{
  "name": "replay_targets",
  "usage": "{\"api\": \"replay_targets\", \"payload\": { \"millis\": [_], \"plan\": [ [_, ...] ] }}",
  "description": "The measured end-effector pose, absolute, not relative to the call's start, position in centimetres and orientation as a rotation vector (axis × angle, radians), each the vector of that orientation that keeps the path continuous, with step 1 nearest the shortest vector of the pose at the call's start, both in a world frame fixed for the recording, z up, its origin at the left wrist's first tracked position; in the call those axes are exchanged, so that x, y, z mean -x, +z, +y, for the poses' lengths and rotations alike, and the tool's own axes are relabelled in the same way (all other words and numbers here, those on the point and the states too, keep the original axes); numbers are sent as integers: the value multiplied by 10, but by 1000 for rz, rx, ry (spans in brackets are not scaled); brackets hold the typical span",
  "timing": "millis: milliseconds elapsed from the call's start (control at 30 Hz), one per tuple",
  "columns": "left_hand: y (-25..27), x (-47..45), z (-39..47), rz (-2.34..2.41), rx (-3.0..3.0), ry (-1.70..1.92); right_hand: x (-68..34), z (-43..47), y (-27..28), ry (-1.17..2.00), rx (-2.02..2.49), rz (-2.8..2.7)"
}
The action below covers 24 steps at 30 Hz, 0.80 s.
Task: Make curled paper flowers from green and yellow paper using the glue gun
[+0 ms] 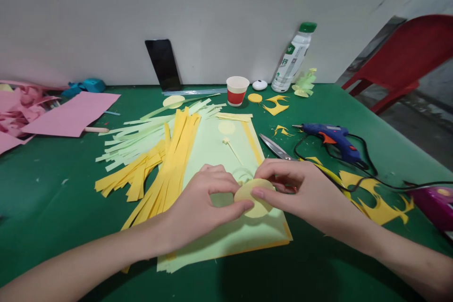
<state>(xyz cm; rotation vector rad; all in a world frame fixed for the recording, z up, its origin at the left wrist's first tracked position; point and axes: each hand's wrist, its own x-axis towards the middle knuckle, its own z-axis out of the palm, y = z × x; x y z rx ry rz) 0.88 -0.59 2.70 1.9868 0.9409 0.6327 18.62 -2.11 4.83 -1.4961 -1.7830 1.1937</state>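
A pale yellow paper circle [257, 205] is held up between both hands, over a stack of light green paper [212, 229]. My left hand [212, 193] pinches its left edge, thumb on the near face. From the other side my right hand [293, 184] grips it by the top right, thumb across the front; the fingers behind it are partly hidden. Light green curled paper shows just behind the circle. A thin pale stick with a small curled tip [232, 151] and another pale circle [226, 127] lie on the green stack.
Yellow strips [177, 160] and green strips [130, 139] lie left. Scissors [276, 147], a blue glue gun [329, 139] with its cord, and yellow scraps [375, 198] are on the right. A paper cup [237, 92], phone [163, 63] and bottle [292, 63] stand at the back.
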Motion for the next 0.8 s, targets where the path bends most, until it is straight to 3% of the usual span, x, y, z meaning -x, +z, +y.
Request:
{"api": "replay_targets", "payload": {
  "millis": [333, 800],
  "plan": [
    [30, -6, -5, 975, -1833, 838, -187, -23, 51, 1105, 1488, -1810],
    [32, -6, -6, 914, -1905, 868, -182, -25, 45, 1252, 1521, -1785]
  ]
}}
